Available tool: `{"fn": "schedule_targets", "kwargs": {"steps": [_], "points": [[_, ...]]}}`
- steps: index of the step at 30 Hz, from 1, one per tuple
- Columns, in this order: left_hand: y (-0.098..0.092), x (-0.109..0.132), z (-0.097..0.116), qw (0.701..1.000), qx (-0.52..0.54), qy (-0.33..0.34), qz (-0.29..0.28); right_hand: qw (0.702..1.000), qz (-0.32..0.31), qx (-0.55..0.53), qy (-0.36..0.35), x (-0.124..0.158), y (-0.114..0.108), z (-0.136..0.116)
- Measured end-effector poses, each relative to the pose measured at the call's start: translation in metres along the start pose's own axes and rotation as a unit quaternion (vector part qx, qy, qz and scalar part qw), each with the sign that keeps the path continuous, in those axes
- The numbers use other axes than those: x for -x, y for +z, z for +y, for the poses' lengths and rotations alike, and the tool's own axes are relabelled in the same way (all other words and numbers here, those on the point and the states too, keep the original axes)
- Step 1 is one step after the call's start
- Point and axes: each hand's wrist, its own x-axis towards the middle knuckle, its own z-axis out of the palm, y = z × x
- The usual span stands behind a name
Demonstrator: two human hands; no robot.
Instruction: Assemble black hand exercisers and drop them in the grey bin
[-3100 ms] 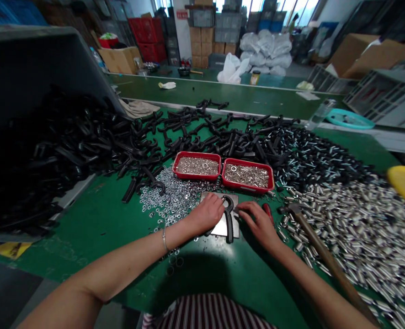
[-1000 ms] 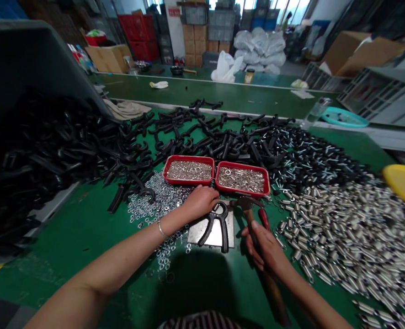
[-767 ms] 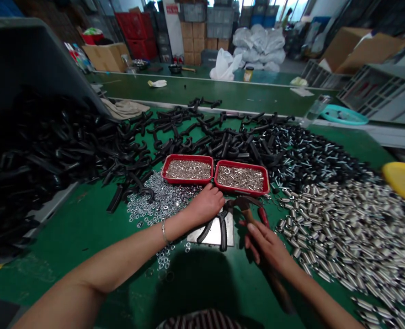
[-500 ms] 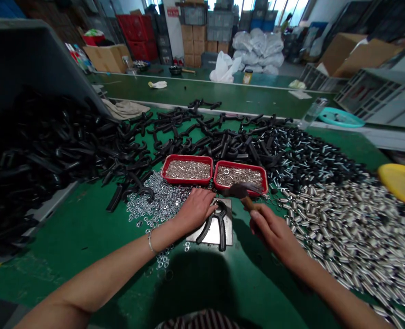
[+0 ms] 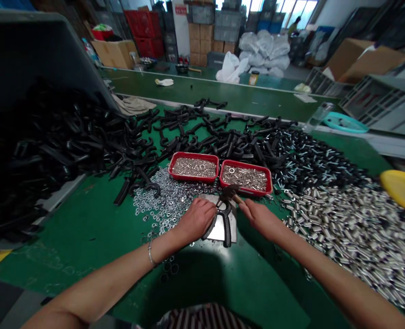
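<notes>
A black plastic spring clamp [image 5: 226,226] lies with its handles apart on a small metal plate [image 5: 219,228]. My left hand [image 5: 198,218] is closed at the clamp's upper left side, fingertips pressed near its jaw; a small shiny bit shows there, too small to name. My right hand [image 5: 259,218] grips a hammer by its wooden handle [image 5: 237,199]. The dark hammer head [image 5: 229,192] is right over the clamp's jaw end, close to my left fingertips; whether it touches cannot be made out.
Two red trays [image 5: 218,170] of small metal pins stand beyond the plate. Loose nuts [image 5: 164,196] lie to the left, metal springs [image 5: 339,224] to the right. Black clamp parts [image 5: 127,146] are heaped behind and in a large grey bin [image 5: 68,23]. A yellow lid [image 5: 401,189] sits far right.
My right hand has brought the hammer down and left, from beside the plate to over the clamp. My left hand stays at the clamp. The view has shifted slightly.
</notes>
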Motion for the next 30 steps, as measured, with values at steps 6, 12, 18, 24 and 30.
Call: {"fn": "schedule_targets", "kwargs": {"steps": [6, 12, 18, 24, 30], "points": [[-0.011, 0.012, 0.003, 0.991, 0.008, -0.124, 0.052, 1.0, 0.003, -0.002, -0.029, 0.027, 0.005, -0.005], [0.009, 0.011, 0.033, 0.979, -0.056, -0.194, -0.024, 0.995, -0.079, -0.067, -0.015, 0.032, 0.017, 0.006], [-0.014, 0.031, 0.022, 0.98, -0.058, -0.186, -0.047, 0.994, 0.027, -0.104, 0.021, 0.048, 0.027, 0.039], [-0.08, 0.169, -0.04, 0.925, -0.143, -0.349, 0.057, 0.998, -0.025, -0.052, -0.031, 0.088, 0.044, 0.081], [-0.095, 0.242, -0.07, 0.876, -0.23, -0.423, 0.021, 0.986, -0.01, 0.014, -0.165, 0.088, 0.052, 0.078]]}}
